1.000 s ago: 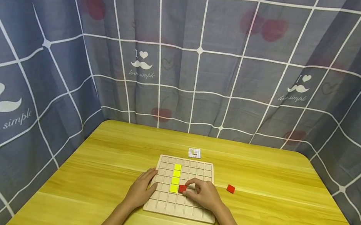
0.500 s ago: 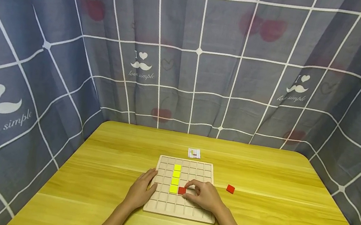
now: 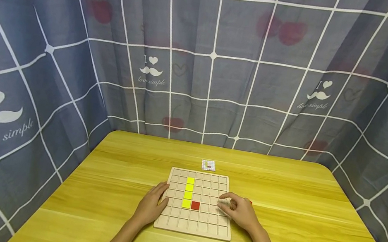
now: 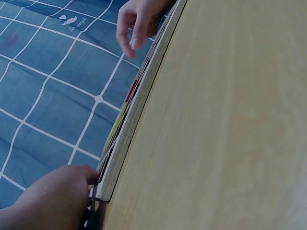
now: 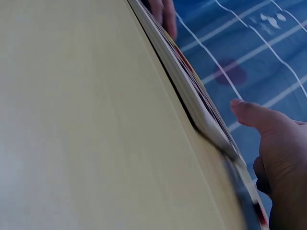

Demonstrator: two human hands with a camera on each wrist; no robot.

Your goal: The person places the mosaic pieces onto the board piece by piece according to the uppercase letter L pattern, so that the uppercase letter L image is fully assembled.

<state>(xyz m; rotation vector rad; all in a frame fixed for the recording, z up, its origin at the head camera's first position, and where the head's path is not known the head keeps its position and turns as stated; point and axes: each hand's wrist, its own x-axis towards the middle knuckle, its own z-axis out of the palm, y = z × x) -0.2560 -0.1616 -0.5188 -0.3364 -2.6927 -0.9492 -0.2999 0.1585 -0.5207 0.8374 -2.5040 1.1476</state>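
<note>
A wooden grid board (image 3: 193, 224) lies on the table with a column of several yellow tiles (image 3: 188, 195). One red tile (image 3: 195, 205) sits in the cell right of the lowest yellow tile. My left hand (image 3: 151, 204) rests along the board's left edge with its fingers extended. Above the board's right edge is my right hand (image 3: 242, 212), thumb and index finger apart with nothing between them. Just behind it a second red tile (image 5: 260, 214) lies on the table, mostly hidden by the hand in the head view.
A small printed grid card (image 3: 208, 165) lies beyond the board's far edge. Wooden tabletop (image 3: 128, 157) surrounds the board. Grey-blue checked curtains (image 3: 193, 75) hang at the back and on both sides.
My right hand has let go of the red tile, which now lies flat in its cell, and has moved right toward the other red tile. The left hand has stayed put.
</note>
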